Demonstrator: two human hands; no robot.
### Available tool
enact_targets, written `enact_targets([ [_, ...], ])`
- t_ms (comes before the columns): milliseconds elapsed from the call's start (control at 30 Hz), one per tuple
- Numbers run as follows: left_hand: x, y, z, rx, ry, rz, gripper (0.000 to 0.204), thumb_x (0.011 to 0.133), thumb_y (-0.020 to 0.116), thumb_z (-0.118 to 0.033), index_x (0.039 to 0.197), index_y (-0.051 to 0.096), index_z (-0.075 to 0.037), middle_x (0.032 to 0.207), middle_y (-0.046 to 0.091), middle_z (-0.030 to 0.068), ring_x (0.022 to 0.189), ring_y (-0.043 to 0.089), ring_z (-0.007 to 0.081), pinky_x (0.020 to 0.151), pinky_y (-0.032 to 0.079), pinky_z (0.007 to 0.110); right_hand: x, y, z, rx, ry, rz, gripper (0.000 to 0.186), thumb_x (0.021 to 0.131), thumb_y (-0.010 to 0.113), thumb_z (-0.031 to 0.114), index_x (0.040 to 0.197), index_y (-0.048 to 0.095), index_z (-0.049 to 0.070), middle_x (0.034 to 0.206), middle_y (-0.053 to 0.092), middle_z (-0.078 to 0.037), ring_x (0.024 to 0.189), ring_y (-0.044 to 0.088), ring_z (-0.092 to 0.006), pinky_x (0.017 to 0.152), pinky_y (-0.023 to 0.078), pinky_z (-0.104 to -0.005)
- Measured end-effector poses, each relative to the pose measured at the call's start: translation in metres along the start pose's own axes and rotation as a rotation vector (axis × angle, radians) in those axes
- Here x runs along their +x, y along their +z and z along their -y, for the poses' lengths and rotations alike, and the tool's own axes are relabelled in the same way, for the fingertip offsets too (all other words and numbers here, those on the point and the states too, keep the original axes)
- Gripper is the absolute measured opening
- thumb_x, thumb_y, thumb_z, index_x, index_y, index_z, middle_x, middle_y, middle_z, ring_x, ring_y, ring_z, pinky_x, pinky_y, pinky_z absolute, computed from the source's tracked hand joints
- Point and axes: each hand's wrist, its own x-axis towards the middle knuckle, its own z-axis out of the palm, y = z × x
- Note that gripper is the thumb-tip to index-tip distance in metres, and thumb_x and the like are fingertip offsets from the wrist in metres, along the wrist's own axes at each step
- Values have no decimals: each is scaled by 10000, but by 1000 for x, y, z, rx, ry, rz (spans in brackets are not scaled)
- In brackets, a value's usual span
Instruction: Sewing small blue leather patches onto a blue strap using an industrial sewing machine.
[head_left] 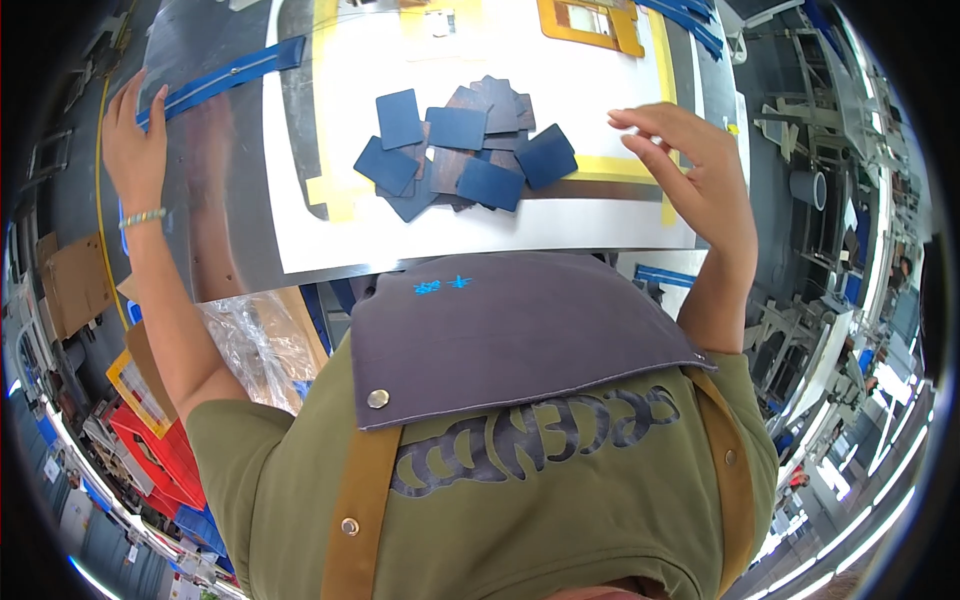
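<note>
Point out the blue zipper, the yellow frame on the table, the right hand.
Blue zipper [233,72]: head view, middle of the visible strip.
Yellow frame [590,41]: head view, on its near bar.
Right hand [714,172]: head view, middle of the hand.

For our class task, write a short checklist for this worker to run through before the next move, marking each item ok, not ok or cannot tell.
1. Left hand at the blue zipper strip: ok, its fingers are at the strip's left end.
2. Left grip firm: cannot tell; one picture does not show pressure.
3. Right hand free: ok, nothing visible in it, thumb and fingers apart.
4. Blue patches neatly stacked: not ok, they overlap at mixed angles.
5. Yellow frame clear of the patches: ok, it lies apart from them, toward the top of the picture.
</note>
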Motion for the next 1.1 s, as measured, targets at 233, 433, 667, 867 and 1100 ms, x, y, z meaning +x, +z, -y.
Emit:
enact_targets([
  [233,-50,-44,-165,-627,358,413,871,795,858,-460,1506,532,-78,1603,452,177,1503,390,367,1236,293,491,16,36,3,-157,-72,216,739,771,883,364,1407,598,120,1332,575,-102,1064,643,-297,880,548,-399],
  [433,-63,-48,-236,-652,428,546,1165,676,913,-526,1602,370,-74,1600,368,280,1493,347,472,1220,286,534,16,66,19,-141,-38,112,798,756,889,342,1423,556,58,1368,525,-170,1138,639,-349,911,558,-420],
  [667,-31,-26,-257,-925,540,553,1057,707,932,-357,1553,408,-1,1538,459,248,1405,473,424,1128,424,514,36,71,20,15,-149,119,559,816,822,176,1322,628,40,1347,578,-187,1103,663,-371,915,562,-423],
  [867,-21,-36,-255,-893,567,638,1109,654,958,-380,1552,415,-22,1588,435,205,1471,411,418,1172,386,517,42,55,3,38,-208,157,357,853,751,76,1201,681,45,1235,645,-122,1031,680,-328,879,569,-412],
  [1100,-13,-43,-252,-927,548,720,1099,671,936,-476,1545,436,-36,1615,405,196,1500,363,426,1179,364,540,48,41,-10,56,-180,192,216,954,669,123,1149,718,45,1086,703,-86,1004,680,-310,863,550,-388],
])
